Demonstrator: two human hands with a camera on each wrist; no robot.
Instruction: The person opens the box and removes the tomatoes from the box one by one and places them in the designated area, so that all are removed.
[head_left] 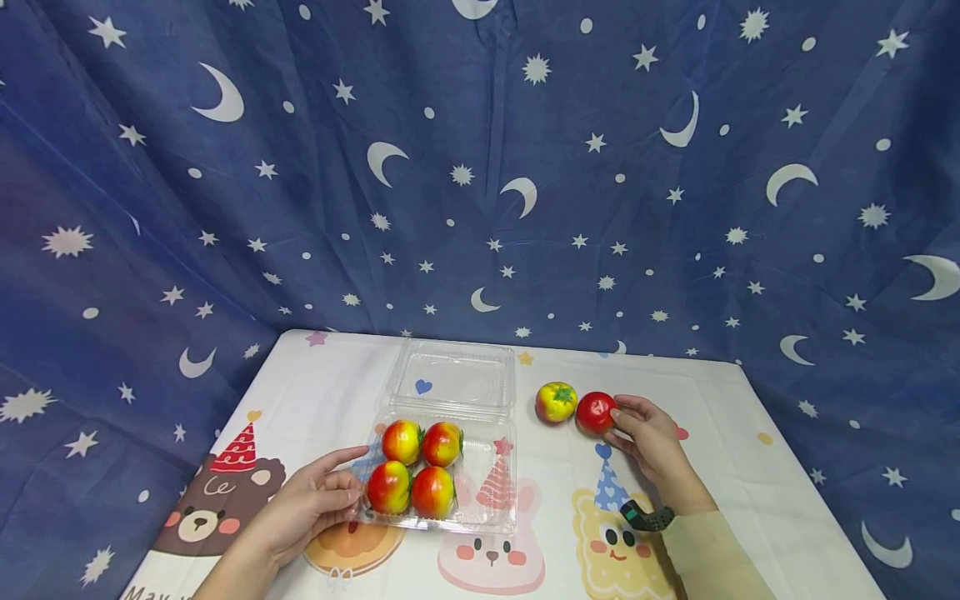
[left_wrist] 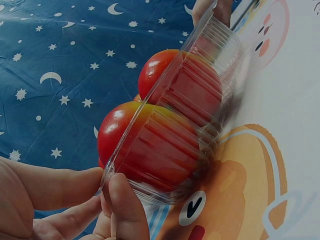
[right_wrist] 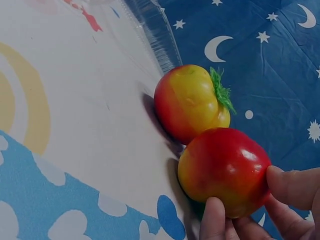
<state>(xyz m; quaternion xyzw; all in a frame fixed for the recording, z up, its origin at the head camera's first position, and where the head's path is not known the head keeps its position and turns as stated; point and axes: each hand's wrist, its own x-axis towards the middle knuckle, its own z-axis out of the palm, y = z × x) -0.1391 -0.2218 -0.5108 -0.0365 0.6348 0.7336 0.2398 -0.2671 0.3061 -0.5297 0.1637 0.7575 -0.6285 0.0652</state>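
A clear plastic clamshell container (head_left: 495, 500) lies open on the table, its lid (head_left: 457, 375) folded back. Several red-and-yellow tomatoes (head_left: 420, 467) fill its left half. My left hand (head_left: 351, 482) pinches the container's left rim; in the left wrist view the thumb and fingertips (left_wrist: 120, 200) grip the rim (left_wrist: 165, 100) beside two of the tomatoes (left_wrist: 145, 145). To the right, my right hand (head_left: 613, 425) holds a red tomato (head_left: 595, 412) that rests on the table. The right wrist view shows my fingertips (right_wrist: 215, 220) round it (right_wrist: 222, 170). A yellowish tomato (head_left: 556, 402) (right_wrist: 190, 102) touches it.
The table wears a white cartoon-print cloth (head_left: 750, 500) with bears and party hats. A blue star-and-moon cloth (head_left: 480, 167) hangs behind and drapes both sides. The container's right half holds nothing. A dark band (head_left: 647, 518) is on my right wrist.
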